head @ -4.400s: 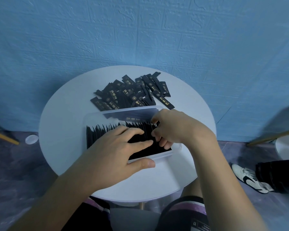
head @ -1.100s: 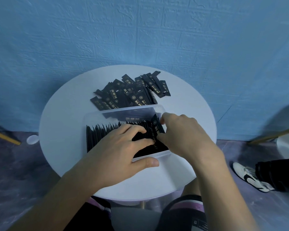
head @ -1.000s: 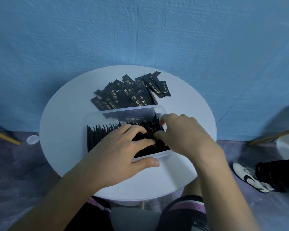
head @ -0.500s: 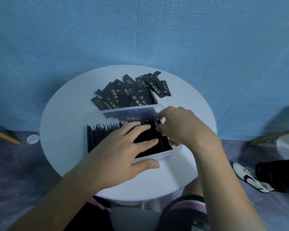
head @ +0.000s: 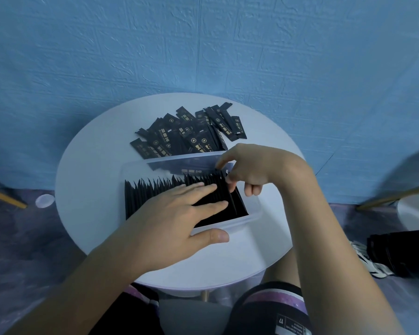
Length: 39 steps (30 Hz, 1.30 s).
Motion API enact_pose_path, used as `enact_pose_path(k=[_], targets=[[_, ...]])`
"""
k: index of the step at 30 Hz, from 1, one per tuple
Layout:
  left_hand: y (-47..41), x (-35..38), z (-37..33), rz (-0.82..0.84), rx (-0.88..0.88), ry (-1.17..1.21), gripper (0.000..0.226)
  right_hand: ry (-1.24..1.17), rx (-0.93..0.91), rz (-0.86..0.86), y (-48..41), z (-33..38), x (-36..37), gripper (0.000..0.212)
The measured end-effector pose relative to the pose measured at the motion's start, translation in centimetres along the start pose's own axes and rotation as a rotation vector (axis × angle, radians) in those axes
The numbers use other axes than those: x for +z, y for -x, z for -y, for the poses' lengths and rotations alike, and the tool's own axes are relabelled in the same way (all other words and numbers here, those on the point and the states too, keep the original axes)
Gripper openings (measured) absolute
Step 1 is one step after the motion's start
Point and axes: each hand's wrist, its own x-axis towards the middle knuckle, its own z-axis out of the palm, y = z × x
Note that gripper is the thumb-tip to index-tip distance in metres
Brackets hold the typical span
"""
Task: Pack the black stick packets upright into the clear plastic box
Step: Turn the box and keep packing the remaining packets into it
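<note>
A clear plastic box (head: 254, 217) sits mid-table, with a row of black stick packets (head: 150, 192) standing upright in it from its left end almost to its right. My left hand (head: 179, 221) lies flat on the row with straight fingers, thumb along the box's near wall. At the row's right end my right hand (head: 254, 170) pinches the top of the end packet between index finger and thumb, its other fingers curled. A loose pile of black packets (head: 186, 134) lies flat behind the box.
The round white table (head: 87, 165) stands against a blue wall. On the floor are a small white lid (head: 44, 200) at left and a shoe (head: 370, 262) at right. A wooden leg (head: 5, 198) shows at left.
My right hand brought a packet to the row's right end, pushed it down among the others, then rose slightly up and right. My left hand stayed pressed on the row.
</note>
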Motion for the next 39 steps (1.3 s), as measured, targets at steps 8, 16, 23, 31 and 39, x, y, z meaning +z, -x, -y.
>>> enact_pose_path(k=[8, 16, 23, 31, 39], targets=[[-0.1, 0.0, 0.0, 0.102, -0.031, 0.094, 0.086, -0.008, 0.008, -0.058, 0.3, -0.5, 0.5, 0.041], [-0.1, 0.2, -0.1, 0.073, -0.092, 0.027, 0.089, 0.017, 0.013, -0.099, 0.2, -0.6, 0.9, 0.039], [-0.5, -0.1, 0.0, 0.068, -0.008, 0.024, 0.091, 0.015, -0.007, -0.097, 0.2, -0.8, 0.9, 0.041], [-1.5, 0.4, -0.4, -0.021, 0.095, -0.065, 0.076, 0.047, -0.018, -0.097, -0.1, -1.3, 0.9, 0.039], [-1.4, 1.0, -0.1, -0.014, 0.039, -0.083, 0.072, -0.232, -0.100, -0.200, -0.5, -2.2, 0.7, 0.018]])
